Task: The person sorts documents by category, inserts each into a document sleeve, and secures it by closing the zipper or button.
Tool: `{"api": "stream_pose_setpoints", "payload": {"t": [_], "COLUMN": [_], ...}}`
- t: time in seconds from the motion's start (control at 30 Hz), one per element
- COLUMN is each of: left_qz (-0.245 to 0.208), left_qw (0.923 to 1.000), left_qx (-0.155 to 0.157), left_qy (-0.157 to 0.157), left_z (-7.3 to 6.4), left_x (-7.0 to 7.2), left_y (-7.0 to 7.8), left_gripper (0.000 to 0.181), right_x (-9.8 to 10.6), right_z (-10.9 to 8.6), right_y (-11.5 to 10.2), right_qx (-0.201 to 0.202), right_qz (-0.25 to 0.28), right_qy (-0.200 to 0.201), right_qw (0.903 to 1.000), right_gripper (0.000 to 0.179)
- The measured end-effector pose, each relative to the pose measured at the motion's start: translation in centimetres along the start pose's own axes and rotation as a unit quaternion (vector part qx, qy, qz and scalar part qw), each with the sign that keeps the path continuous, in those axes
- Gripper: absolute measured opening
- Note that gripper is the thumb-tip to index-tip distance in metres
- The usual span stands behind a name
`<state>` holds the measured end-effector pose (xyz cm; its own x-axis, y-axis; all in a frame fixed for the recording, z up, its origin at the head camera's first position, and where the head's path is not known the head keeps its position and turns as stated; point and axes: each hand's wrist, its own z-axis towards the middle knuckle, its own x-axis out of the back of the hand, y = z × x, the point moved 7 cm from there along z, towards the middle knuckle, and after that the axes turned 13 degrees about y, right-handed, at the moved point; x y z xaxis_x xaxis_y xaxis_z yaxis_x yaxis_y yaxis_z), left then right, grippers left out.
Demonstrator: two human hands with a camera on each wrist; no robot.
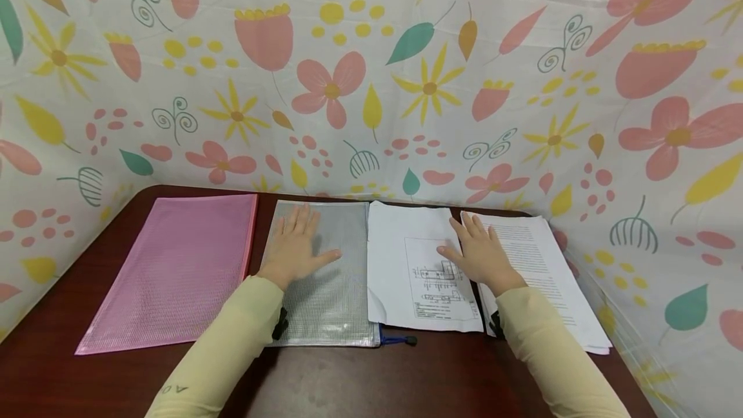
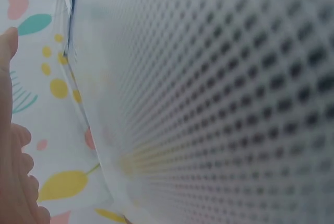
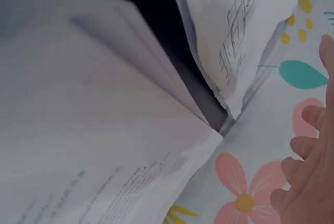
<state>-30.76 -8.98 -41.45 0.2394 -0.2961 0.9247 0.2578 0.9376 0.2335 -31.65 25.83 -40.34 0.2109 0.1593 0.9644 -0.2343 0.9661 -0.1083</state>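
My left hand (image 1: 295,250), fingers straight and thumb spread, is over a clear grey mesh zip pouch (image 1: 336,289); in the left wrist view the hand (image 2: 18,156) appears raised off the pouch's grid surface. Over the gap between two paper stacks, my right hand (image 1: 480,253) is spread likewise and holds nothing. Left of that gap lies a stack with a printed line drawing (image 1: 400,224); right of it, a stack of text pages (image 1: 548,269). In the right wrist view the right hand (image 3: 313,166) is apart from the sheets.
A pink mesh zip pouch (image 1: 180,263) lies at the left of the dark wooden table (image 1: 348,386). A blue zip cord with a black pull (image 1: 411,340) sticks out from the grey pouch's lower right corner. A flower-patterned cloth (image 1: 371,69) hangs behind and beside the table.
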Motion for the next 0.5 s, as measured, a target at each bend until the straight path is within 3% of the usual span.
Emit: {"api": "stream_pose_setpoints", "payload": {"t": [0.27,0.5], "left_qz": [0.007,0.008], "left_qw": [0.9999,0.9997], "left_qx": [0.008,0.009], "left_qy": [-0.011,-0.023], "left_z": [-0.4,-0.7], "left_x": [-1.0,-1.6], "left_y": [0.8,1.7], "left_gripper": [0.101,0.101], "right_x": [-0.7,-1.5], "right_z": [-0.1,-0.4], "right_y": [0.1,0.5], "right_qx": [-0.012,-0.063], "right_qz": [0.033,0.089], "right_qy": [0.003,-0.022], "right_qw": [0.9994,0.9938], "right_gripper": [0.083,0.089]}}
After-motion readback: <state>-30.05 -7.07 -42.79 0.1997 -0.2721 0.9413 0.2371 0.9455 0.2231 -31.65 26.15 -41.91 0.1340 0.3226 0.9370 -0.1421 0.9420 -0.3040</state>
